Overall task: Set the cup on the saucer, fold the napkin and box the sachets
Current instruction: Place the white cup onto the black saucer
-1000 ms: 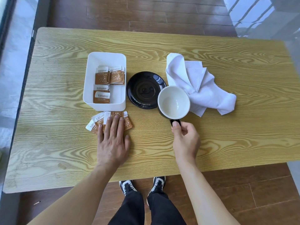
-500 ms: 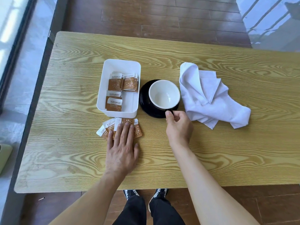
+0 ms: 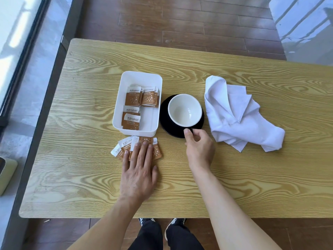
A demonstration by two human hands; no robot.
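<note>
A cup point(image 3: 184, 110), white inside and black outside, stands on the black saucer point(image 3: 164, 123) at the table's middle. My right hand point(image 3: 199, 147) pinches the cup's black handle at its near side. A crumpled white napkin point(image 3: 239, 116) lies to the right of the saucer. Left of the saucer stands a white box point(image 3: 155, 103) holding several brown sachets point(image 3: 132, 95). More loose sachets point(image 3: 122, 147) are fanned out on the table in front of the box, and my left hand point(image 3: 138, 170) lies flat with its fingers resting on them.
The wooden table point(image 3: 252, 177) has its near edge just above my shoes. A pale green object point(image 3: 7, 172) sits on the floor at the far left, by a window frame. Dark wood flooring lies beyond the table.
My right hand carried the cup left from the bare table onto the saucer and still holds its handle. The left hand has stayed on the loose sachets.
</note>
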